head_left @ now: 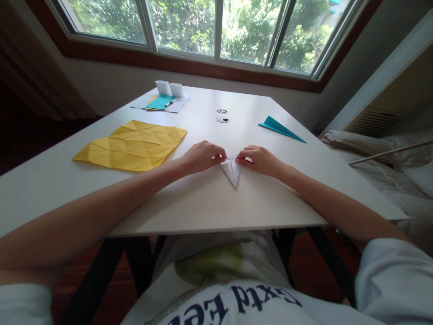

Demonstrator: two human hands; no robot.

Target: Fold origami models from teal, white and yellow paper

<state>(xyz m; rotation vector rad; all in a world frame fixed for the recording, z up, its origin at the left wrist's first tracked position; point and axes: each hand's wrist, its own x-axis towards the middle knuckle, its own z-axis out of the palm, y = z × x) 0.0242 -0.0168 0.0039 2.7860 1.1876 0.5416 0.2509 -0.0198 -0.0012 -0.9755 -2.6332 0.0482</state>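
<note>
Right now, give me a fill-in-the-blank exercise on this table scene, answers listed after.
1. Both the left hand and the right hand press on a folded piece of ____ paper.
2. The large creased sheet left of the hands is ____.
3. The pointed folded paper at the right of the table is ____.
4. The point of the paper under the hands is aimed ____ the person.

Missing words: white; yellow; teal; toward

white shirt [237,298] — dark blue letters, upside down, "Gxtd", "Eel" — cut off
</note>
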